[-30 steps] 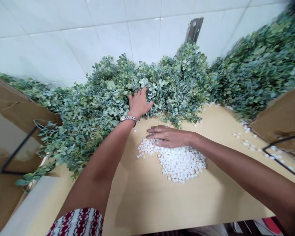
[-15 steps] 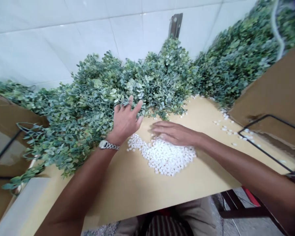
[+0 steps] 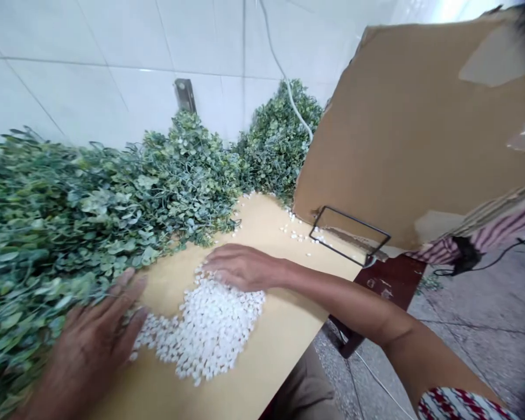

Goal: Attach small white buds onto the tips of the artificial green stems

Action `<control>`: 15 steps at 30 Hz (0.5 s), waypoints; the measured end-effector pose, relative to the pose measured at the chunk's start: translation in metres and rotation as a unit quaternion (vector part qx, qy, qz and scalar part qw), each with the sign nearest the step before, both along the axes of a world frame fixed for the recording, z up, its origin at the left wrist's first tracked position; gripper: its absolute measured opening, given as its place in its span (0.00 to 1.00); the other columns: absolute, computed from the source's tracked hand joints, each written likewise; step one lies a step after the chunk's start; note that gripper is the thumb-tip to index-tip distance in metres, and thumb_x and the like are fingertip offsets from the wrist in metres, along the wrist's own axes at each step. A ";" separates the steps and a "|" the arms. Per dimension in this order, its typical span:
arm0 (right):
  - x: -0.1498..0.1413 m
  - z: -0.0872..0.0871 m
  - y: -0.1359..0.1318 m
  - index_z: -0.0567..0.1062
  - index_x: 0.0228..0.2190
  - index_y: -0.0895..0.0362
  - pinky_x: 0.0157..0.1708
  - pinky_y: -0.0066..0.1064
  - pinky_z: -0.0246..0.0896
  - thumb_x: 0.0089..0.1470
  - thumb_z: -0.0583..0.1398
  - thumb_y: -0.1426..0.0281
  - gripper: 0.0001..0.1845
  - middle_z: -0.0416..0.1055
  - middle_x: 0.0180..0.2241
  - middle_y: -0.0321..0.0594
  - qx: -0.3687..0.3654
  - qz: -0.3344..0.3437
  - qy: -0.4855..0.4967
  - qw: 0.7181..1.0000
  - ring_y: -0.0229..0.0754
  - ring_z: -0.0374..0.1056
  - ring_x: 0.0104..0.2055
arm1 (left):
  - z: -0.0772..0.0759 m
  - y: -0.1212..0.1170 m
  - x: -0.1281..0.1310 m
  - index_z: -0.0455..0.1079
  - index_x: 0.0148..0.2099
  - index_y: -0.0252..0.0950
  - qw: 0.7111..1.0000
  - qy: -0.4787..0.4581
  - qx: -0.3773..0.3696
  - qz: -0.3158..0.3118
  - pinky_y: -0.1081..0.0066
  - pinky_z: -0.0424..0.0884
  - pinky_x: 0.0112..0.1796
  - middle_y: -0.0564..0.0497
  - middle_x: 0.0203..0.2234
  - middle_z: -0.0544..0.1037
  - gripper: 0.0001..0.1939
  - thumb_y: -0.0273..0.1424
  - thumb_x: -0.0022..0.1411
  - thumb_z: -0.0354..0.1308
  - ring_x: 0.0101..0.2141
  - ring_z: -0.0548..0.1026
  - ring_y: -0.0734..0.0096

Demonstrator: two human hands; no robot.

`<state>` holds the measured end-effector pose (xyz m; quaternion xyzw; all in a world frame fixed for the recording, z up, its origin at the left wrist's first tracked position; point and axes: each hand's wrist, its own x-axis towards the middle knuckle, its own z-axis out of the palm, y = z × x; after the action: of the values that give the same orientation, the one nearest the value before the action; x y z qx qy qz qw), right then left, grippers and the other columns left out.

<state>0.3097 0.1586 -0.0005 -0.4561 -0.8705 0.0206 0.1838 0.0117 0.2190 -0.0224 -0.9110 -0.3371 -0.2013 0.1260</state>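
A pile of small white pellets (image 3: 205,329) lies on the tan tabletop (image 3: 262,227). My right hand (image 3: 240,266) rests flat on the far edge of the pile, fingers stretched out and pointing left. My left hand (image 3: 94,344) lies low at the left, fingers extended, its tips touching the edge of a big heap of green leafy sprigs (image 3: 83,204). Neither hand holds anything that I can see.
A large cardboard sheet (image 3: 420,128) stands at the right with a black wire frame (image 3: 349,236) at its foot. A white tiled wall (image 3: 91,76) is behind, with a metal bracket (image 3: 184,94) and a white cable (image 3: 289,81). Stray pellets lie near the frame.
The view has swung right. My left hand has pulled back from the foliage toward me. My right hand stays on the pellet pile.
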 end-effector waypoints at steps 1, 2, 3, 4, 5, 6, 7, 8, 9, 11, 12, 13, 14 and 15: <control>0.019 -0.005 -0.002 0.67 0.52 0.53 0.55 0.29 0.54 0.63 0.48 0.66 0.17 0.67 0.54 0.37 0.002 -0.080 0.024 0.996 0.36 0.59 0.57 | 0.003 0.001 0.000 0.39 0.66 0.56 1.000 0.011 0.016 0.011 0.52 0.67 0.39 0.53 0.60 0.64 0.29 0.40 0.64 0.39 0.40 0.77 0.48; 0.039 -0.010 -0.002 0.68 0.51 0.53 0.55 0.32 0.55 0.63 0.49 0.67 0.17 0.67 0.53 0.39 0.002 -0.210 0.037 0.977 0.39 0.60 0.56 | 0.006 0.001 -0.001 0.44 0.65 0.49 0.999 0.025 0.033 0.022 0.55 0.67 0.38 0.47 0.56 0.69 0.28 0.38 0.65 0.41 0.37 0.78 0.51; 0.058 -0.015 -0.001 0.68 0.50 0.58 0.54 0.38 0.55 0.62 0.49 0.68 0.17 0.67 0.52 0.46 0.004 -0.276 0.037 0.960 0.44 0.60 0.55 | 0.009 0.001 -0.001 0.48 0.64 0.43 0.998 0.035 0.045 0.032 0.58 0.67 0.37 0.43 0.51 0.74 0.26 0.36 0.65 0.43 0.34 0.78 0.53; 0.077 -0.020 0.000 0.68 0.49 0.61 0.55 0.43 0.54 0.61 0.49 0.69 0.17 0.66 0.51 0.52 0.005 -0.314 0.035 0.949 0.49 0.59 0.54 | 0.011 0.001 -0.001 0.52 0.62 0.38 0.997 0.034 0.052 0.041 0.60 0.67 0.36 0.42 0.45 0.77 0.24 0.35 0.65 0.45 0.32 0.77 0.55; 0.092 -0.025 0.001 0.68 0.48 0.63 0.54 0.47 0.53 0.61 0.49 0.70 0.17 0.66 0.48 0.55 0.005 -0.345 0.033 0.938 0.51 0.59 0.53 | 0.012 0.001 -0.001 0.55 0.59 0.36 0.997 0.022 0.049 0.053 0.62 0.67 0.36 0.42 0.41 0.78 0.22 0.36 0.65 0.45 0.32 0.77 0.56; 0.104 -0.030 0.001 0.69 0.46 0.65 0.53 0.48 0.54 0.60 0.48 0.70 0.17 0.67 0.46 0.57 0.003 -0.362 0.029 0.932 0.53 0.59 0.52 | 0.013 0.001 -0.002 0.57 0.57 0.35 0.997 0.007 0.036 0.071 0.63 0.68 0.36 0.42 0.41 0.78 0.20 0.36 0.65 0.45 0.33 0.77 0.58; 0.112 -0.035 0.001 0.69 0.45 0.65 0.53 0.49 0.54 0.60 0.48 0.70 0.17 0.67 0.44 0.57 0.002 -0.372 0.026 0.928 0.54 0.59 0.51 | 0.014 0.001 -0.003 0.58 0.55 0.35 0.996 -0.010 0.019 0.089 0.64 0.69 0.37 0.42 0.42 0.76 0.18 0.37 0.65 0.45 0.35 0.76 0.58; 0.116 -0.040 -0.001 0.70 0.44 0.65 0.52 0.49 0.54 0.60 0.48 0.70 0.17 0.67 0.44 0.57 0.002 -0.377 0.023 0.926 0.54 0.59 0.50 | 0.014 0.002 -0.003 0.59 0.53 0.35 0.994 -0.027 0.001 0.106 0.65 0.69 0.39 0.42 0.44 0.75 0.17 0.37 0.65 0.44 0.38 0.76 0.59; 0.116 -0.044 -0.003 0.70 0.44 0.65 0.52 0.49 0.54 0.60 0.48 0.69 0.17 0.66 0.44 0.57 0.002 -0.375 0.021 0.927 0.54 0.59 0.50 | 0.014 0.002 -0.005 0.60 0.51 0.36 0.992 -0.038 -0.016 0.119 0.65 0.69 0.40 0.42 0.44 0.74 0.15 0.36 0.65 0.44 0.40 0.75 0.60; 0.106 -0.049 -0.009 0.69 0.45 0.64 0.53 0.47 0.54 0.60 0.48 0.69 0.17 0.66 0.46 0.56 0.004 -0.357 0.018 0.934 0.53 0.58 0.52 | 0.013 0.004 -0.007 0.63 0.45 0.39 0.989 -0.057 -0.037 0.131 0.67 0.70 0.40 0.47 0.40 0.76 0.11 0.36 0.65 0.45 0.39 0.76 0.62; 0.099 -0.051 -0.012 0.69 0.47 0.63 0.53 0.44 0.55 0.60 0.48 0.69 0.17 0.65 0.47 0.55 0.004 -0.338 0.016 0.941 0.52 0.58 0.53 | 0.014 0.004 -0.009 0.64 0.42 0.41 0.989 -0.063 -0.043 0.130 0.69 0.71 0.38 0.51 0.37 0.77 0.09 0.36 0.64 0.46 0.37 0.77 0.64; 0.092 -0.051 -0.013 0.69 0.48 0.61 0.54 0.42 0.55 0.60 0.48 0.69 0.18 0.65 0.49 0.53 0.003 -0.316 0.014 0.949 0.50 0.58 0.54 | 0.014 0.005 -0.009 0.65 0.39 0.42 0.988 -0.068 -0.048 0.130 0.71 0.71 0.34 0.54 0.34 0.77 0.07 0.36 0.64 0.47 0.33 0.77 0.66; 0.085 -0.049 -0.014 0.68 0.49 0.60 0.55 0.39 0.55 0.60 0.48 0.69 0.18 0.65 0.51 0.51 0.002 -0.293 0.011 0.956 0.47 0.58 0.55 | 0.015 0.004 -0.009 0.65 0.37 0.43 0.987 -0.073 -0.050 0.132 0.73 0.70 0.31 0.56 0.32 0.78 0.06 0.35 0.63 0.48 0.30 0.77 0.68; 0.081 -0.047 -0.011 0.69 0.49 0.58 0.55 0.36 0.55 0.61 0.49 0.69 0.17 0.65 0.52 0.48 0.001 -0.273 0.007 0.962 0.45 0.58 0.55 | 0.017 0.003 -0.009 0.65 0.36 0.43 0.987 -0.077 -0.052 0.133 0.74 0.69 0.29 0.58 0.30 0.78 0.06 0.34 0.63 0.48 0.27 0.77 0.70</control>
<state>0.3903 0.1473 -0.0476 -0.6758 -0.7118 -0.0281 0.1893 0.0031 0.2224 -0.0058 -0.8450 -0.4743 -0.2343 0.0777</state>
